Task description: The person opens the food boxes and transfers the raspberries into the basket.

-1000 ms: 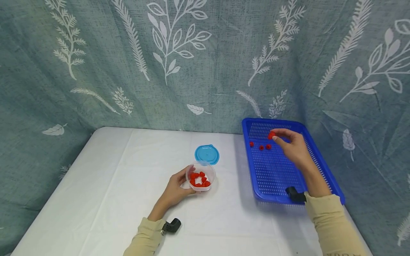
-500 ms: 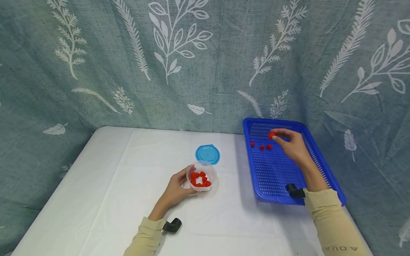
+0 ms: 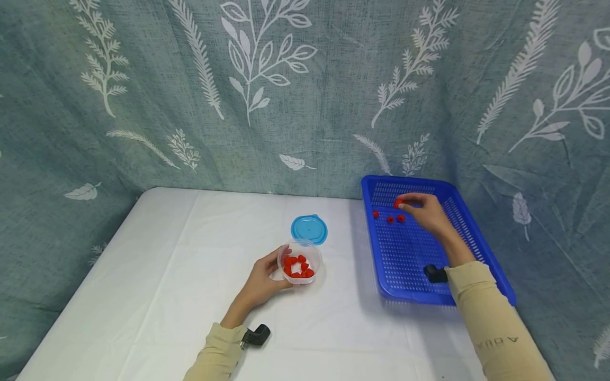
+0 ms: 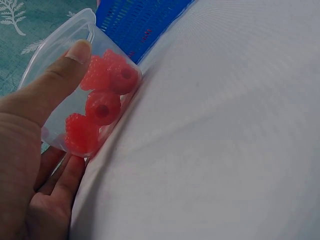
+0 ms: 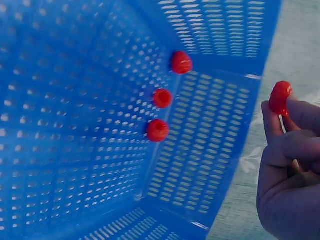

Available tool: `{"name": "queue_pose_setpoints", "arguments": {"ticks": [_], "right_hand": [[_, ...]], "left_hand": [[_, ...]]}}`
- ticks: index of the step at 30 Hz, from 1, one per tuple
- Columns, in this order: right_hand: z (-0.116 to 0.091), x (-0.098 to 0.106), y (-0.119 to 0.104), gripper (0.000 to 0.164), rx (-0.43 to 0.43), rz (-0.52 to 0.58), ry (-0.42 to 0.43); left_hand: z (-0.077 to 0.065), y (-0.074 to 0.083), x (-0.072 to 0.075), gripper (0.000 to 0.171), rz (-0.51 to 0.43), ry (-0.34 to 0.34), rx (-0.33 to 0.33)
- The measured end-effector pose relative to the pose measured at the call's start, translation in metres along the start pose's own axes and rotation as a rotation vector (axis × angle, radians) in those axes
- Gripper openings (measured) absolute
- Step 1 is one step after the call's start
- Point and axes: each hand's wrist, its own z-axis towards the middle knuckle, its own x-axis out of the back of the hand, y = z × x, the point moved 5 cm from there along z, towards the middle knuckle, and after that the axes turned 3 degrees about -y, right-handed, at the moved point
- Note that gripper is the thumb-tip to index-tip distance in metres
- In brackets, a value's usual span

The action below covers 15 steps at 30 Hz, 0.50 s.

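My left hand grips a clear plastic tub from its left side, thumb on the outer wall. Several red raspberries lie inside the tub. My right hand is over the far part of the blue basket, pinching one raspberry between thumb and fingertips. Below it, three more raspberries rest in the basket along the foot of its far wall.
A round blue lid lies on the white tablecloth just behind the tub. The basket stands at the table's right side. A green leaf-patterned curtain hangs behind the table.
With the raspberry in its fingers, my right hand has shifted slightly left over the basket. My left hand and the tub stay in place.
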Motion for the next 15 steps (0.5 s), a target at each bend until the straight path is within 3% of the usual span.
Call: {"name": "queue_pose_setpoints", "arguments": {"ticks": [15], "right_hand": [[0.03, -0.031, 0.043, 0.03, -0.037, -0.1, -0.183]], "left_hand": [[-0.001, 0.001, 0.002, 0.09, 0.033, -0.015, 0.008]]}}
